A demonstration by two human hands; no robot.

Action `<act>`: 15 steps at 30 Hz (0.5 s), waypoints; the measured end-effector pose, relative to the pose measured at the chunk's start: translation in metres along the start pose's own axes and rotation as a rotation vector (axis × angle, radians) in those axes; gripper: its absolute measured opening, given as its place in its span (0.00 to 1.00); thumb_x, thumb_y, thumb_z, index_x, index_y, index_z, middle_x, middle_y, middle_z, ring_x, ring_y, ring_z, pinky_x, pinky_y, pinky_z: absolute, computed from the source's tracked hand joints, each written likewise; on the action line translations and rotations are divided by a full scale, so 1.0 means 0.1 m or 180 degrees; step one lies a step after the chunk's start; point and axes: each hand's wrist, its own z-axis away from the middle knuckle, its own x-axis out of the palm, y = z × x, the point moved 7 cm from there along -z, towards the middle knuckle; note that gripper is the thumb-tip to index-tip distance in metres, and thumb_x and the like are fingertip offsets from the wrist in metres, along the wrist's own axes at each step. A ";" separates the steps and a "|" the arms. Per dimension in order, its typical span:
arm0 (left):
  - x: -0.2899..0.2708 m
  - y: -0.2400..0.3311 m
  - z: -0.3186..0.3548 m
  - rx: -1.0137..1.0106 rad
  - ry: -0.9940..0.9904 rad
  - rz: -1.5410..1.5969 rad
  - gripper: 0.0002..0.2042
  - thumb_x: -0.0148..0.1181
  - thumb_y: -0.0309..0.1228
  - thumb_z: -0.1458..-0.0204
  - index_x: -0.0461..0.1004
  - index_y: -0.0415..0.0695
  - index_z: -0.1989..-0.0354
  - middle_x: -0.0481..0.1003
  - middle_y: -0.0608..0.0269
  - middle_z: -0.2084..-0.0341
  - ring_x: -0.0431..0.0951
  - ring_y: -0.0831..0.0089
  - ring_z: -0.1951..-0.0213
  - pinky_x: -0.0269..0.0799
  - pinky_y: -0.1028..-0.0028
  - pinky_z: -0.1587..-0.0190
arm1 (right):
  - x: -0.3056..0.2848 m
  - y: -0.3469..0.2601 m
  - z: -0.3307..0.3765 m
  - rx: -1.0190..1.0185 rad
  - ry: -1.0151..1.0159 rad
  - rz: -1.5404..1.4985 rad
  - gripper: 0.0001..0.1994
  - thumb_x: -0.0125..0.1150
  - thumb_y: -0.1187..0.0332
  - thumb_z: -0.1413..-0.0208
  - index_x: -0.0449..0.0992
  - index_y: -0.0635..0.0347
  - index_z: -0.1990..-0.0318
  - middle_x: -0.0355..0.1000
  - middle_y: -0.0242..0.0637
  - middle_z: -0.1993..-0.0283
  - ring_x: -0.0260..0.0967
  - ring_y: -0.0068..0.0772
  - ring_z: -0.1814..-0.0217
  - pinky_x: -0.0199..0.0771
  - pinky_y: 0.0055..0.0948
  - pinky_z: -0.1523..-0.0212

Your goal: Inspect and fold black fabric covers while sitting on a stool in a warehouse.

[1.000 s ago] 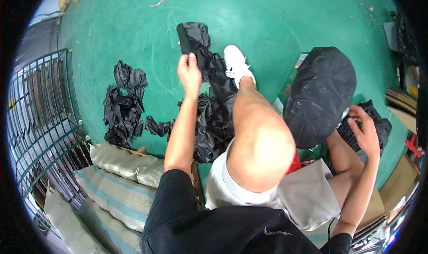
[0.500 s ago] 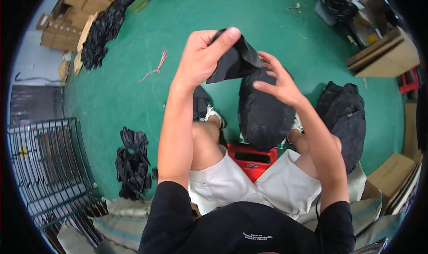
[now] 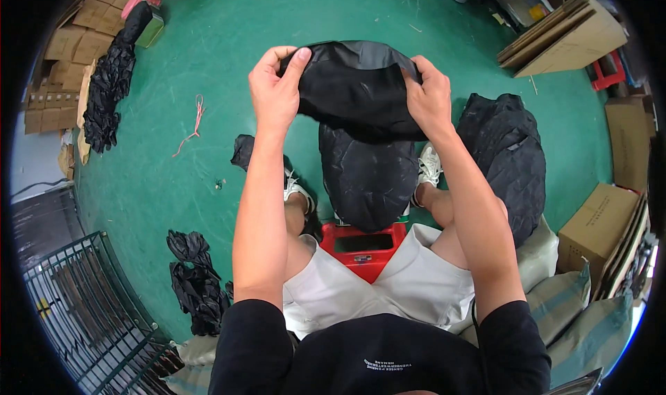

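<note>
The black cover (image 3: pixel 350 93), likely light and soft, is best edge-held, as clamped by left grip (image 3: pixel 279 84) and right grip (image 3: pixel 429 97).

Both hands (image 3: pixel 274 93) (image 3: pixel 431 97) hold black sheeting (image 3: pixel 350 93) — spread wide.

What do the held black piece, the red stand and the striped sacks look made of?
Black piece: plastic film or coated cloth, can't tell which; thin, softly folding, faintly shiny along the top.
Red stand: probably moulded plastic; smooth, evenly coloured, with a slot-like opening.
Striped sacks: perhaps woven plastic, dull; pale, creased, banded blue, though no weave is clear.
</note>
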 end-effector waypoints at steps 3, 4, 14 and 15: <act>-0.07 0.04 -0.02 0.0323 0.0183 -0.0650 0.19 0.57 0.42 0.39 0.73 0.38 0.76 0.62 0.78 0.85 0.57 0.86 0.79 0.52 0.79 0.78 | 0.11 0.01 -0.04 0.0396 -0.0312 0.0323 0.09 0.57 0.66 0.42 0.74 0.64 0.65 0.67 0.51 0.76 0.58 0.38 0.80 0.63 0.38 0.72; -0.09 0.02 -0.01 0.0301 0.0182 -0.0646 0.19 0.57 0.42 0.39 0.73 0.38 0.76 0.62 0.78 0.85 0.57 0.86 0.79 0.52 0.79 0.78 | 0.15 0.05 -0.04 0.0439 -0.0309 -0.0009 0.11 0.56 0.65 0.41 0.73 0.65 0.67 0.68 0.48 0.78 0.57 0.34 0.79 0.61 0.38 0.73; 0.14 -0.06 0.27 0.0189 0.0899 -0.1052 0.31 0.61 0.46 0.45 0.60 0.32 0.44 0.62 0.40 0.45 0.61 0.50 0.41 0.54 0.58 0.37 | 0.27 0.25 -0.01 0.1973 0.0373 -0.4638 0.18 0.48 0.60 0.33 0.68 0.63 0.43 0.71 0.38 0.43 0.71 0.38 0.48 0.72 0.38 0.44; 0.19 -0.13 0.35 -0.0136 0.0968 -0.1107 0.31 0.61 0.44 0.44 0.60 0.32 0.43 0.62 0.42 0.43 0.61 0.52 0.39 0.54 0.60 0.36 | 0.28 0.38 0.02 0.2211 0.0172 -0.4820 0.20 0.46 0.58 0.33 0.66 0.59 0.40 0.68 0.38 0.39 0.68 0.39 0.43 0.67 0.45 0.38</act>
